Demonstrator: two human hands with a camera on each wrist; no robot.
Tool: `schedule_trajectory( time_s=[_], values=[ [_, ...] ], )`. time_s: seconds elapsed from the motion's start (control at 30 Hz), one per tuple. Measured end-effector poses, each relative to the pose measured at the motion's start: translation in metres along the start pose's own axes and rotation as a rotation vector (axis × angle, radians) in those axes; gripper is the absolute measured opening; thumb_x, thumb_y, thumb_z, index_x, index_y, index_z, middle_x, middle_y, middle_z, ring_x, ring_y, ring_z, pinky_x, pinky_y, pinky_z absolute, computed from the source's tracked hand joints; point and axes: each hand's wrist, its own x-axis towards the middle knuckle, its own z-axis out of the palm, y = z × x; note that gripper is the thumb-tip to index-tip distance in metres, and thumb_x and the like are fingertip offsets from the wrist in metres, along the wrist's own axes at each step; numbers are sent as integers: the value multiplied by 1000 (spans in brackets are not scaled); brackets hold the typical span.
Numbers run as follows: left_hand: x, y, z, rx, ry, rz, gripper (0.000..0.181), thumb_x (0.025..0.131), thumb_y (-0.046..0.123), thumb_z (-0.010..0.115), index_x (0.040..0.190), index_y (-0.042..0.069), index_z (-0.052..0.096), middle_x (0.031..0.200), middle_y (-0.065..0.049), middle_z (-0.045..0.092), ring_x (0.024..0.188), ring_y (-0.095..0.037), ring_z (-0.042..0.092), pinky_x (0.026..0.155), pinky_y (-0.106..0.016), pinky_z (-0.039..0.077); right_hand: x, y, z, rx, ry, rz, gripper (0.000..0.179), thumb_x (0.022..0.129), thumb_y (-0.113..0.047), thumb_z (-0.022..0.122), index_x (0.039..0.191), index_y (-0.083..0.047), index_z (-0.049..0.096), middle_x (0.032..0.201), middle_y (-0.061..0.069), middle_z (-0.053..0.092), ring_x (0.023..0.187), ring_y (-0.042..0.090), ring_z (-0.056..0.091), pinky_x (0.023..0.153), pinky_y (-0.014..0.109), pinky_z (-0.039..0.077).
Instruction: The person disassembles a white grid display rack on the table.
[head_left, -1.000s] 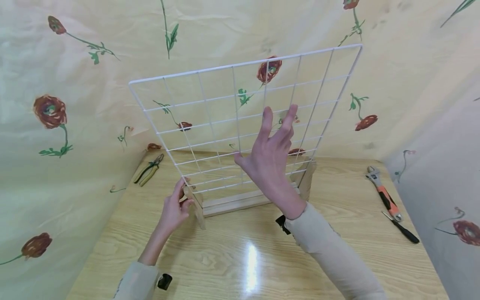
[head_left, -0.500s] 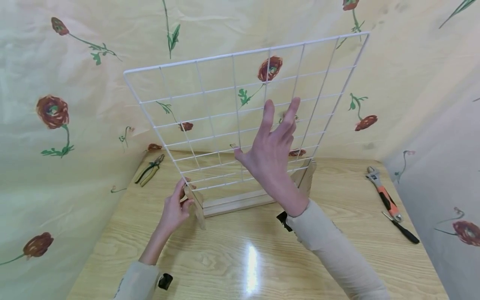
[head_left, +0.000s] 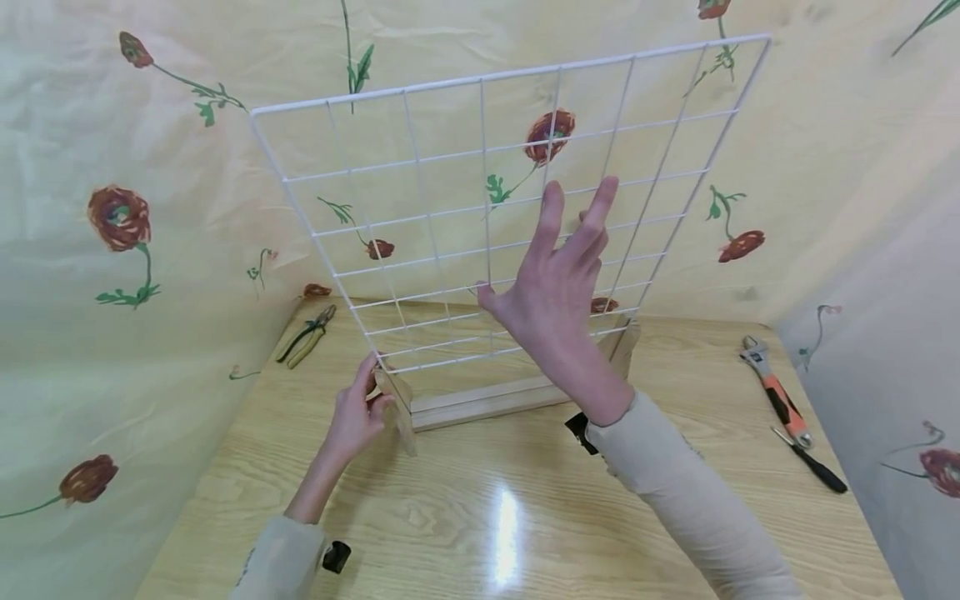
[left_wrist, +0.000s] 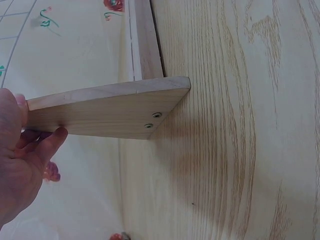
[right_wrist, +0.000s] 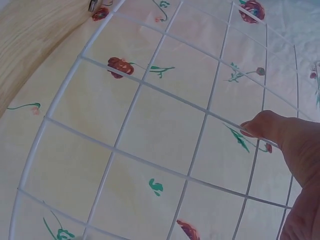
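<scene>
A white wire grid panel stands slanted over a wooden stand, whose crossbar lies on the table. Its lower edge sits between the left side piece and right side piece. My left hand grips the left side piece near its upper end, thumb and fingers on either side of the board. Two screws show in that board. My right hand holds the panel around its middle, fingers spread over the wires. In the right wrist view the thumb crosses a wire.
Pliers lie at the table's back left. An adjustable wrench and a screwdriver lie on the right. Flowered sheeting rises behind and at both sides of the wooden table.
The panel's top edge has risen and come nearer to the camera. My right hand has moved up with it. The left hand stays on the side piece.
</scene>
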Motion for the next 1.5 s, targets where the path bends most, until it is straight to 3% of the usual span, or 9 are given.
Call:
schedule_trajectory(
  time_s=[0.17, 0.43, 0.63, 0.73, 0.83, 1.03, 1.27, 1.4, 1.5],
  values=[
    [-2, -1, 1, 10, 0, -14, 68, 80, -17, 73, 138, -1, 43, 85, -14, 65, 62, -20, 57, 65, -28, 62, 5, -1, -4, 0, -7, -4, 134, 54, -40, 96, 150, -10, 8, 151, 39, -1, 113, 50, 38, 72, 52, 52],
    [0, 1, 0, -34, -19, -35, 70, 81, -21, 69, 141, 4, 44, 112, -18, 68, 83, -27, 67, 69, -15, 57, 15, -3, -13, 6, -5, 4, 134, 54, -41, 96, 152, -9, 10, 153, 37, -1, 115, 50, 38, 81, 55, 52],
    [0, 1, 0, -21, -21, -36, 70, 80, -22, 69, 141, 1, 42, 107, -24, 68, 79, -29, 67, 66, -19, 58, 17, 1, -23, 26, -45, 48, 133, 54, -40, 97, 152, -9, 12, 154, 36, -4, 119, 49, 36, 84, 55, 53],
    [1, 1, 0, -15, -26, -35, 68, 81, -20, 69, 140, 1, 42, 109, -23, 68, 86, -31, 70, 65, -21, 59, 16, 8, -28, 42, -66, 76, 131, 56, -36, 97, 152, -9, 13, 155, 35, -6, 122, 48, 33, 89, 56, 51],
    [2, 2, -1, -10, -32, -35, 66, 83, -18, 69, 140, 2, 42, 113, -21, 68, 87, -32, 71, 54, -17, 54, 12, 17, -32, 47, -79, 105, 130, 57, -35, 97, 152, -10, 12, 156, 33, -7, 125, 46, 31, 91, 57, 49],
    [2, 5, -1, -10, -32, -40, 65, 83, -17, 70, 139, 4, 43, 115, -19, 68, 92, -37, 71, 48, -17, 51, -1, 40, -38, 43, -81, 171, 129, 57, -33, 97, 151, -11, 13, 157, 30, -9, 124, 44, 32, 85, 54, 51],
    [0, 4, 0, -28, -34, -38, 67, 82, -20, 69, 140, 2, 43, 116, -19, 68, 94, -37, 70, 71, -29, 62, -26, 68, -46, 70, -87, 252, 126, 60, -24, 95, 152, -10, 11, 156, 30, -12, 122, 41, 32, 79, 55, 50],
    [-1, 3, -1, -16, -23, -28, 67, 83, -17, 70, 140, 3, 43, 115, -17, 68, 76, -25, 69, 65, -22, 59, -38, 79, -52, 75, -96, 313, 123, 61, -18, 92, 153, -10, 10, 158, 25, -17, 122, 40, 32, 74, 53, 48],
    [-2, 2, -1, -3, -11, -14, 66, 83, -15, 71, 141, 2, 43, 114, -16, 68, 68, -19, 64, 57, -17, 54, -46, 85, -58, 74, -138, 379, 127, 62, -20, 93, 155, -10, 7, 159, 20, -22, 128, 42, 31, 80, 56, 49]
  ],
)
